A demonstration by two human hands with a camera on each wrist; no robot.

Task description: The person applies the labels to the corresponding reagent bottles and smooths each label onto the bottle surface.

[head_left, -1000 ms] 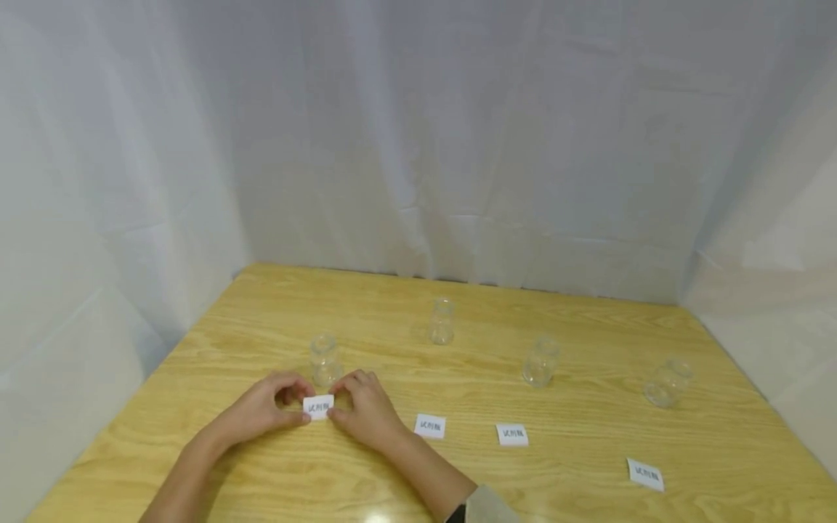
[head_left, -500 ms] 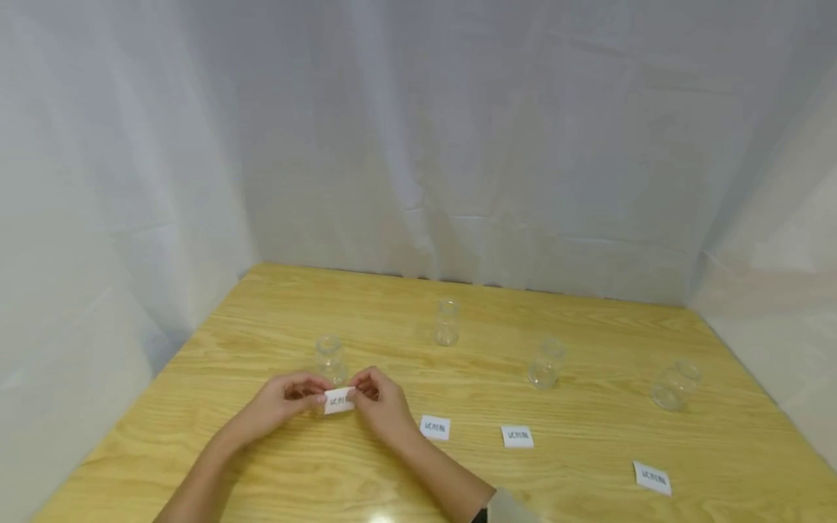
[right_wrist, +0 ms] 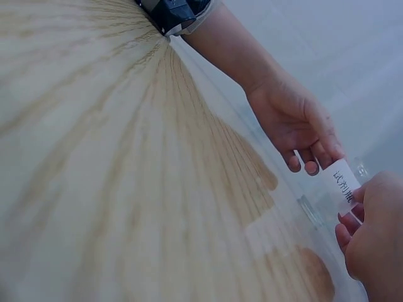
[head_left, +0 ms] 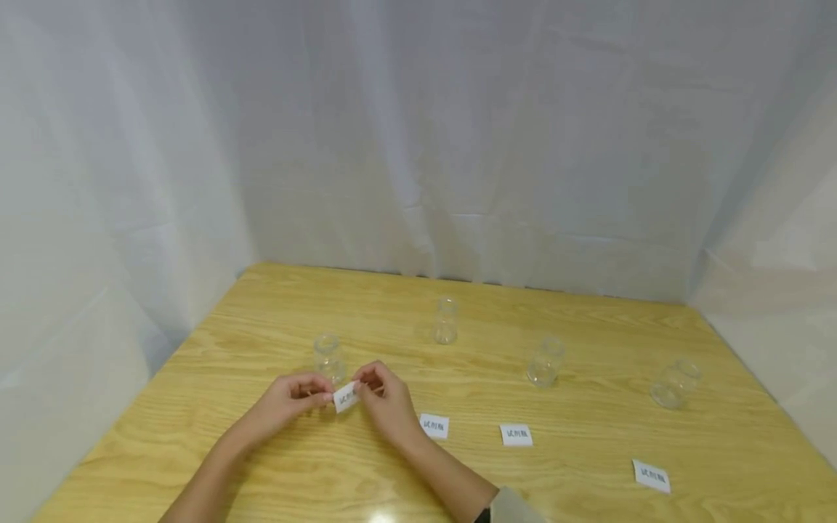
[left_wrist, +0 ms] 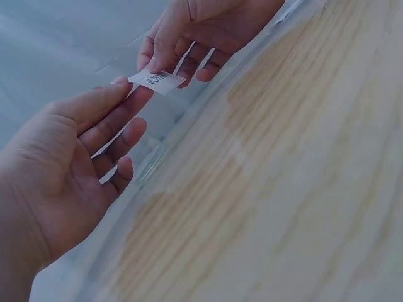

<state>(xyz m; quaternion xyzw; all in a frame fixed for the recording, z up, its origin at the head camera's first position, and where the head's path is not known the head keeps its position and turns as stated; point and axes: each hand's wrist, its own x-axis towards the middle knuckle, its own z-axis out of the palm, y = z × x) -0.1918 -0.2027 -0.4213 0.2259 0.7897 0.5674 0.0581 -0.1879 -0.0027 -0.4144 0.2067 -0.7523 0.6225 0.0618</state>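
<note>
Both hands hold a small white paper label (head_left: 345, 396) with handwritten dark characters, raised and tilted above the table. My left hand (head_left: 290, 402) pinches its left edge between thumb and index finger, the other fingers spread loosely in the left wrist view. At the opposite edge, my right hand (head_left: 387, 407) grips it, thumb over the written face, partly covering the characters. In the right wrist view the label (right_wrist: 340, 185) spans between the two hands. Just behind the hands in the head view stands a clear glass bottle (head_left: 328, 356), its lower part near the fingertips.
Three more clear glass bottles stand farther back and right: one at the rear (head_left: 446, 323), a middle bottle (head_left: 546, 362) and a right bottle (head_left: 675, 385). Nearer lie three labels: a left label (head_left: 434, 426), a middle label (head_left: 516, 435) and a right label (head_left: 651, 476). White curtains (head_left: 458, 145) enclose the wooden table (head_left: 366, 479).
The held label has moved right and slightly up, turning from nearly level to tilted with its right side higher. The right thumb now covers more of it. The head view shifted slightly.
</note>
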